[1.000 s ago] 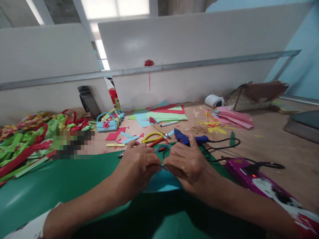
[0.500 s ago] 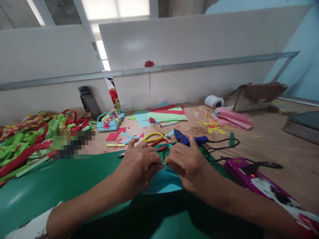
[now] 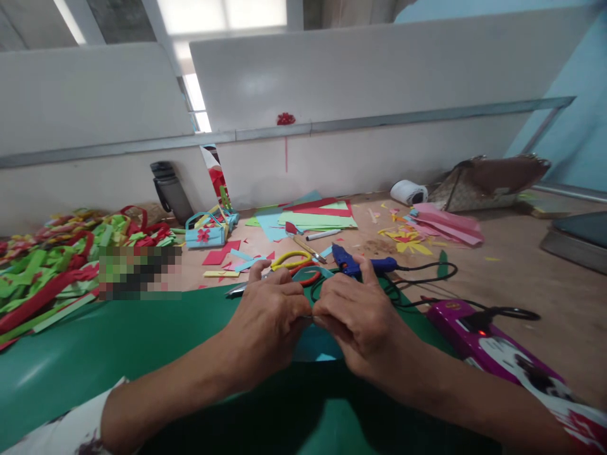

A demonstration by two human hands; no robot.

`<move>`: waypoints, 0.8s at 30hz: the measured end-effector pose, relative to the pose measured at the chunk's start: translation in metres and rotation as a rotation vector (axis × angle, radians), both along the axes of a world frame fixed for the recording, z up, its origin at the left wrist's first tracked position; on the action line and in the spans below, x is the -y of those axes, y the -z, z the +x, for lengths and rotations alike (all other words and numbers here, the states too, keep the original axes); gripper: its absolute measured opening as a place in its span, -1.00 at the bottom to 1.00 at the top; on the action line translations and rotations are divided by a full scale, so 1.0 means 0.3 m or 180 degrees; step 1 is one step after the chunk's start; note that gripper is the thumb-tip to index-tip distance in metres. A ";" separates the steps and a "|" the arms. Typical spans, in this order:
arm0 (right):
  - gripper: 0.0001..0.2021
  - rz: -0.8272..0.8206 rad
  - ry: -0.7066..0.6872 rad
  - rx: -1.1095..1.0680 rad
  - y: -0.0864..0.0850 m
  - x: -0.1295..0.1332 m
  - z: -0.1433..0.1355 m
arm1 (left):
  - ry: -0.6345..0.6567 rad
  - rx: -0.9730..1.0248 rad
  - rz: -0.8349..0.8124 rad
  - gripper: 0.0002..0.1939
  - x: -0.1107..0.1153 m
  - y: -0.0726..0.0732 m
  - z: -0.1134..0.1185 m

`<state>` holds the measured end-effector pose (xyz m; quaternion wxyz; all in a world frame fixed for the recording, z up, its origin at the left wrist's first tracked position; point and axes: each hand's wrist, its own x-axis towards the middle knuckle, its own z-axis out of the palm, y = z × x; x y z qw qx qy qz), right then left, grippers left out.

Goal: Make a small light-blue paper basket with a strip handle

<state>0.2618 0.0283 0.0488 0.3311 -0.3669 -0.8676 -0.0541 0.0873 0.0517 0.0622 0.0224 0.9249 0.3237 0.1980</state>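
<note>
A light blue paper piece point(image 3: 318, 346), looking like a small paper bag with a strip handle point(image 3: 310, 272), is pinched between my two hands over a green surface point(image 3: 190, 328). My left hand point(image 3: 270, 313) is closed on its upper edge from the left. From the right, my right hand point(image 3: 355, 313) grips the same edge, the fingertips of both hands almost meeting. My palms and fingers hide much of the paper. Just beyond my hands lie scissors point(image 3: 290, 258) with yellow and orange handles and a blue glue gun point(image 3: 363, 260).
A purple power strip point(image 3: 455, 316) with a lit red lamp sits at right. Piled paper strips point(image 3: 61, 272) fill the left, near a finished light blue paper bag point(image 3: 203, 235) and a grey bottle point(image 3: 171, 193). Coloured sheets point(image 3: 322, 218) lie behind. A handbag point(image 3: 488, 183) leans at the back right.
My left hand has shifted slightly right, closer to my right hand. The blue paper's lower part has tilted or folded, and less of it shows between my hands.
</note>
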 end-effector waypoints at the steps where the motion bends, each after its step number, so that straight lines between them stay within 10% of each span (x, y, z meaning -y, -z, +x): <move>1: -0.81 -0.0003 0.0011 -0.0011 -0.001 0.000 0.000 | -0.0001 0.0017 0.0031 -0.78 0.001 0.000 0.000; 24: -0.79 0.0210 0.0137 0.0131 -0.042 0.002 0.064 | 0.0154 0.0030 0.0235 -0.72 -0.008 -0.028 -0.031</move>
